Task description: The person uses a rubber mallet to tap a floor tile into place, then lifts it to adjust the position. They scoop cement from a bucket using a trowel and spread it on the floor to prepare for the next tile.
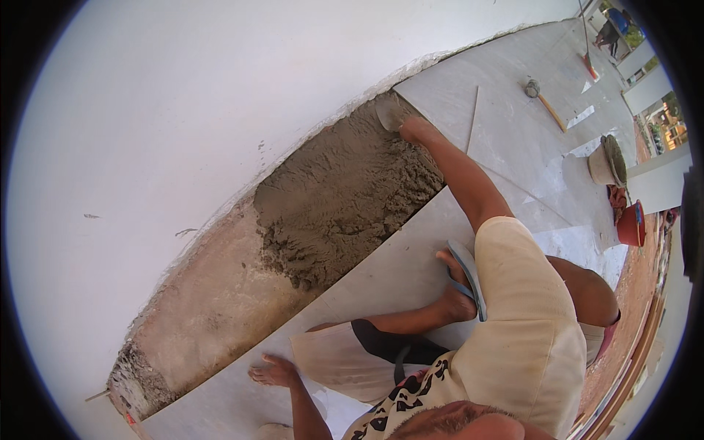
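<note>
My right hand (416,130) is closed around a trowel, its grey blade (389,115) touching the wet mortar at the far end of the bed, beside the wall. The handle is hidden in my fingers. Dark grey mortar (330,198) lies ridged and uneven in a strip between the wall and the laid grey tiles (389,275). Toward the near left, the strip shows bare, dusty base (213,315). My left hand (273,372) rests on a tile next to that bare part, fingers spread, holding nothing.
A white wall (161,110) borders the strip. On the tiles at right lie a mallet (532,89) with a wooden handle and a thin strip (473,121). Beyond stand a pale bucket (601,165) holding grey material and a red bucket (629,226). Another person (613,31) is far off.
</note>
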Motion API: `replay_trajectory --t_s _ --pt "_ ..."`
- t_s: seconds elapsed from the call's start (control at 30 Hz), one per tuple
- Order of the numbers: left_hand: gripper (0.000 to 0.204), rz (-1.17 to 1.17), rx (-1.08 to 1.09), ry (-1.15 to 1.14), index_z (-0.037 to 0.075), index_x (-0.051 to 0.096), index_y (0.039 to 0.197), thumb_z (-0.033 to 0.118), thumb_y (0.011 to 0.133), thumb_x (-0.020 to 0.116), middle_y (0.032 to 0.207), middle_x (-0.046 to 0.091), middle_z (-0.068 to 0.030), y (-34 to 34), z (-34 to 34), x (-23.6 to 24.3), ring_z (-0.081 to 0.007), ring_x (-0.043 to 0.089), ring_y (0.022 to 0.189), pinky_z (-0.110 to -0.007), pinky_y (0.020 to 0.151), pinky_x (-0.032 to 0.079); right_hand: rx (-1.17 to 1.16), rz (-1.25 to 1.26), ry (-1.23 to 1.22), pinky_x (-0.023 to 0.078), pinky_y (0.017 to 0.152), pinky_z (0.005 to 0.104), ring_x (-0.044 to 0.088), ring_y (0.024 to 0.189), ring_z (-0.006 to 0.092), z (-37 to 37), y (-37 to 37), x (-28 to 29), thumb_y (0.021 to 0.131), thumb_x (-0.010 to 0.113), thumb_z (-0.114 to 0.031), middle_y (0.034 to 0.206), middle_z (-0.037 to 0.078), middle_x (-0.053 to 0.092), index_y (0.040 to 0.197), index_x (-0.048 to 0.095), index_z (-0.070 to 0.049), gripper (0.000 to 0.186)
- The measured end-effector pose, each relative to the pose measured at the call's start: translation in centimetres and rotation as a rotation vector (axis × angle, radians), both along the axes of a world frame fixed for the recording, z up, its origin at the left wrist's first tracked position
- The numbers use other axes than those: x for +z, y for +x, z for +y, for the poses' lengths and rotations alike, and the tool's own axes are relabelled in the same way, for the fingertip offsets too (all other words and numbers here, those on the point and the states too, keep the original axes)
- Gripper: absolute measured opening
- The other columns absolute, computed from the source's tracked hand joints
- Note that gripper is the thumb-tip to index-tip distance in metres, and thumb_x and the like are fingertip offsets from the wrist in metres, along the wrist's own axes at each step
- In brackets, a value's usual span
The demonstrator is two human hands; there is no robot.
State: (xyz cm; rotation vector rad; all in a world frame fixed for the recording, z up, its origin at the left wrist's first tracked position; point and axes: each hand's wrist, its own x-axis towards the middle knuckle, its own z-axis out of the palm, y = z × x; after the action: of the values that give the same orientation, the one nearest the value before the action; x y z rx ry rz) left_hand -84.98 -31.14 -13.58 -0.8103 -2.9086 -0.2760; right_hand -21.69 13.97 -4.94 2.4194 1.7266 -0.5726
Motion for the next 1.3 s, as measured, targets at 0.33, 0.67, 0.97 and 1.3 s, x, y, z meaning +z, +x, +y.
replay_trajectory --t_s 0.33,0.67,0.97,1.3 --pt "0.080 0.020 -0.003 0.024 -0.005 0.033 0.144 0.059 0.098 0.042 0.151 0.033 -0.0251 0.1 -0.6 0.6 -0.0405 0.026 0.143 -0.054 0.116 0.021 -0.216 0.335 0.090 0.050 0.086 0.0518 0.064 0.101 0.0430 -0.7 -0.9 -0.8 0.100 0.044 -0.027 0.107 0.025 0.068 0.108 0.068 0.003 0.040" --pt "0.079 -0.032 0.004 0.027 -0.005 0.032 0.145 0.058 0.098 0.042 0.152 0.030 -0.0253 0.0 -0.4 0.7 -0.0407 0.024 0.144 -0.053 0.117 0.019 0.409 -0.202 -0.095 0.053 0.081 0.0486 0.066 0.098 0.0396 5.7 0.0 -6.4 0.090 0.055 -0.019 0.114 0.020 0.068 0.106 0.071 -0.001 0.029" --pt "0.077 -0.017 -0.032 0.059 -0.006 0.034 0.143 0.056 0.098 0.044 0.151 0.031 -0.0249 1.2 0.6 0.9 -0.0413 0.024 0.143 -0.054 0.116 0.020 0.418 -0.152 -0.060 0.048 0.086 0.0496 0.064 0.105 0.0395 3.1 2.1 -6.3 0.097 0.048 -0.030 0.114 0.023 0.067 0.118 0.065 -0.001 0.040" --pt "0.077 0.021 -0.016 0.008 -0.006 0.035 0.142 0.056 0.098 0.043 0.150 0.033 -0.0236 0.3 0.2 0.9 -0.0402 0.026 0.143 -0.053 0.116 0.021 0.116 0.067 0.048 0.047 0.090 0.0518 0.063 0.103 0.0438 -1.5 -0.8 0.4 0.098 0.047 -0.040 0.115 0.026 0.066 0.111 0.066 0.004 0.049"
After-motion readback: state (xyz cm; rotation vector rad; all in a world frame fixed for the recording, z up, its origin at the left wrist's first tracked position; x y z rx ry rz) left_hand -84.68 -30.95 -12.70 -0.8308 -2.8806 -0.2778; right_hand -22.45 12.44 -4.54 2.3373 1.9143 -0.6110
